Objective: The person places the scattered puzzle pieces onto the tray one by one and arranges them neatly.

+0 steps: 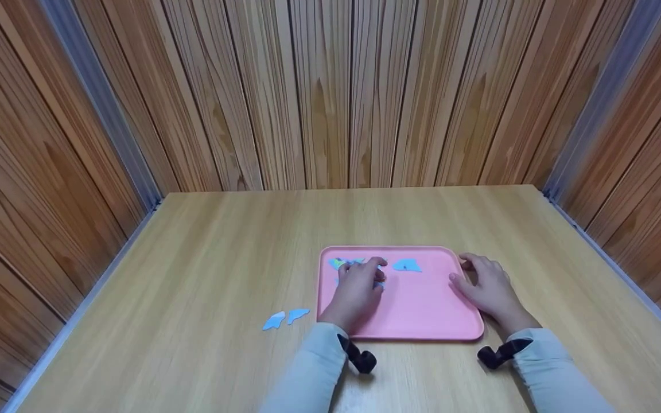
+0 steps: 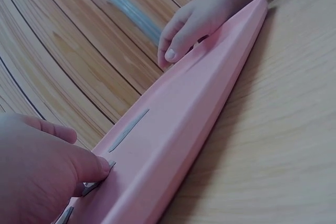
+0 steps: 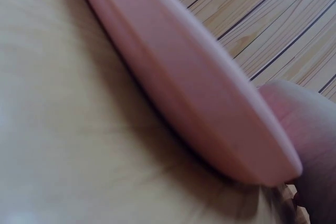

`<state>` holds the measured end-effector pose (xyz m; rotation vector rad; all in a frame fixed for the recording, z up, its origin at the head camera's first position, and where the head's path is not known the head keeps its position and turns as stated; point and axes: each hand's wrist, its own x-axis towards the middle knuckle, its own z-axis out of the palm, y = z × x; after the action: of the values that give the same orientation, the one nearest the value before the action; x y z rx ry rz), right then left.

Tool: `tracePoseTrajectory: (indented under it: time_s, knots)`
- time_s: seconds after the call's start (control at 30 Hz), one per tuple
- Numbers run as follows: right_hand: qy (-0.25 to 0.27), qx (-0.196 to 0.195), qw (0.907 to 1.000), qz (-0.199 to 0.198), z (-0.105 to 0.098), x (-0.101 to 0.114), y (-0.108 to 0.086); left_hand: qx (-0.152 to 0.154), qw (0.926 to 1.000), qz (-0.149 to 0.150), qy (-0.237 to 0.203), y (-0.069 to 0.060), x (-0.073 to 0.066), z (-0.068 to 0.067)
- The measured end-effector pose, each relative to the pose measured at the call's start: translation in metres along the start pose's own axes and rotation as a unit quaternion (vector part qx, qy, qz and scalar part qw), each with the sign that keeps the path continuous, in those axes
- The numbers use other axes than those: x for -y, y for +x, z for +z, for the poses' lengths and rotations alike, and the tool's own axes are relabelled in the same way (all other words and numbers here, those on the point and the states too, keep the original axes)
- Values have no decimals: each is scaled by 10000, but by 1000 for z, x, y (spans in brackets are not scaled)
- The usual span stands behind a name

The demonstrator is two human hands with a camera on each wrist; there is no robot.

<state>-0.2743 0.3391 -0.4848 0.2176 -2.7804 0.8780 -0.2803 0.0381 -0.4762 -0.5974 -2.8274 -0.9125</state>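
Note:
On the pink tray [image 1: 422,304] lie flat, irregular blue pieces, like puzzle pieces. My left hand [image 1: 356,292] reaches over the tray's left half with bent fingers. Its thumb touches a thin piece [image 2: 97,181] in the left wrist view; whether the fingers pinch it or only press it, I cannot tell. The hand partly covers a blue piece with a yellow-green patch [image 1: 338,263]. Just right of these sits a separate blue piece [image 1: 407,265]. My right hand [image 1: 491,287] rests loosely at the tray's right rim, thumb at the rim and fingers relaxed.
Two more blue pieces, one [image 1: 273,320] beside the other [image 1: 298,315], lie on the wooden table [image 1: 204,275] left of the tray. Wood-panelled walls [image 1: 319,97] stand behind and at both sides. Each wrist carries a black strap-on camera.

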Motion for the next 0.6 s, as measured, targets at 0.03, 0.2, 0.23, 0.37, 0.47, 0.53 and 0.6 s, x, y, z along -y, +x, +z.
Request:
tracePoseTrajectory:
  time_s: [0.03, 0.2, 0.23, 0.37, 0.47, 0.53, 0.6]
  knots:
    - [-3, -21, 10000, -20, 0, 0, 0, -24, 10000, 40, 31, 0, 0, 0]
    - [18, -27, 10000, 44, -1, -1, 0, -86, 9990, -29, -431, 0, -2, -7]
    - [16, -27, 10000, 45, -1, -1, -1, -97, 9982, -59, -581, -1, -2, -9]
    - [41, 11, 10000, 30, 1, -1, -1, -166, 9948, -173, -986, -5, -1, -23]
    - [43, -4, 10000, -27, 1, -1, -1, -268, 9923, -222, -1189, -11, 5, -37]
    - [37, -47, 10000, -55, 1, 0, -1, -355, 9884, -350, -1433, -15, 9, -46]
    - [30, -75, 9999, -70, 0, 0, 0, -426, 9813, -571, -1785, -20, 14, -55]
